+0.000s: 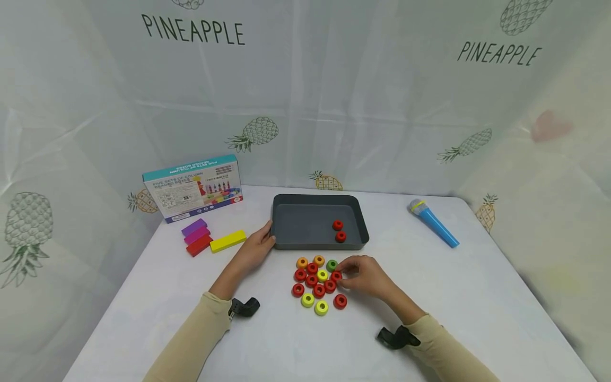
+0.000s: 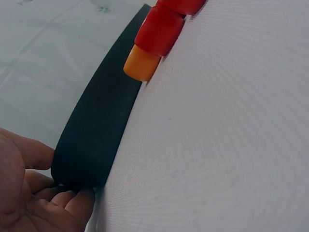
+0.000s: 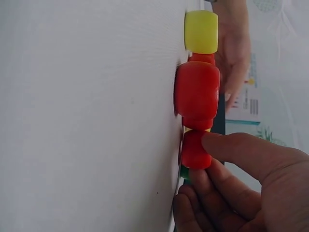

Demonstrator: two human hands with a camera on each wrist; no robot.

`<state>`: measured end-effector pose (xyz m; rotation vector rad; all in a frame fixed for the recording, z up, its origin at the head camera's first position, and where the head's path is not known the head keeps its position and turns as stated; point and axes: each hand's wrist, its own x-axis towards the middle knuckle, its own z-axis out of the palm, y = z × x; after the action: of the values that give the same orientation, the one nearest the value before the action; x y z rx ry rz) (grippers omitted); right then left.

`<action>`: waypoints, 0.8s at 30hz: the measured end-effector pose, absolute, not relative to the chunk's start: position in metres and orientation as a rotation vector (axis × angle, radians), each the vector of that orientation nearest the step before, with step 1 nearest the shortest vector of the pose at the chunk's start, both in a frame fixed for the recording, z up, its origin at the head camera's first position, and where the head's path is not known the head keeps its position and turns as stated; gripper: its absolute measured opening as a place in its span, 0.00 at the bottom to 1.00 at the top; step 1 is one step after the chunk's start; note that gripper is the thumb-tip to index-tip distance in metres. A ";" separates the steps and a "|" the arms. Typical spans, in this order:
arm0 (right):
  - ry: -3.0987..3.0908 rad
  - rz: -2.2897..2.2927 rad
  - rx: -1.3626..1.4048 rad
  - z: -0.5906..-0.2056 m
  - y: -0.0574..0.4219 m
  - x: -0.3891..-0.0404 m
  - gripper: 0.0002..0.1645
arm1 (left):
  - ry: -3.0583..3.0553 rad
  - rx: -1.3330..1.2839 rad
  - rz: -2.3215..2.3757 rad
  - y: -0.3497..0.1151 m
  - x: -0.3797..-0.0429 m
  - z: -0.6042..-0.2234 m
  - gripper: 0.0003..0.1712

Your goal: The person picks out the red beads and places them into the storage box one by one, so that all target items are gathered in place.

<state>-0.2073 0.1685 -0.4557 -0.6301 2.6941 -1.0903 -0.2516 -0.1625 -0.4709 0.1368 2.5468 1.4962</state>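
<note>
**Right hand pinches a red bead at the cluster while the left steadies the tray**

The right hand [image 1: 367, 277] reaches in from 5 o'clock, forearm in a beige sleeve lying low over the counter [image 1: 477, 297], wrist bent slightly inward. Its fingers [image 3: 241, 150] are curled, and the thumb and forefinger pinch a red bead [image 1: 336, 276] at the 3 o'clock edge of the bead cluster [image 1: 317, 284]; the right wrist view shows the bead [image 3: 195, 150] sitting on the counter with a fingertip pressed to its side. The cluster lies just at 6 o'clock of the dark tray [image 1: 286, 233], a mix of red, yellow, orange and green beads touching or nearly touching one another.

The left hand [image 1: 258, 248] comes in from 7 o'clock, arm angled toward the tray's near left corner. Its fingers are curled round that corner, thumb on the rim and the others against the wall, as the left wrist view shows [image 2: 29, 193]. Inside the tray two red beads [image 1: 339, 231] rest close together near its right wall.

At 10 o'clock of the tray lie coloured blocks [image 1: 210, 240] in purple, magenta, red and yellow, with a printed box [image 1: 193, 187] standing behind them. A blue toy microphone [image 1: 433, 223] lies at 3 o'clock, well apart from the tray
</note>
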 end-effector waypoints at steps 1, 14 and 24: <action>2.692 -1.090 -0.631 -0.455 0.169 -0.207 0.15 | 2.548 0.131 1.495 -0.162 -0.252 -0.471 0.37; 2.694 -1.115 -0.712 -0.439 0.170 -0.213 0.11 | 2.540 0.122 1.499 -0.161 -0.253 -0.471 0.36; 2.691 -1.107 -0.785 -0.422 0.166 -0.224 0.12 | 2.543 0.109 1.487 -0.162 -0.252 -0.471 0.36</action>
<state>-0.2237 0.1658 -0.4222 -0.7845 2.6911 -1.1074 -0.2523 -0.1616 -0.4714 0.1086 2.5427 1.4865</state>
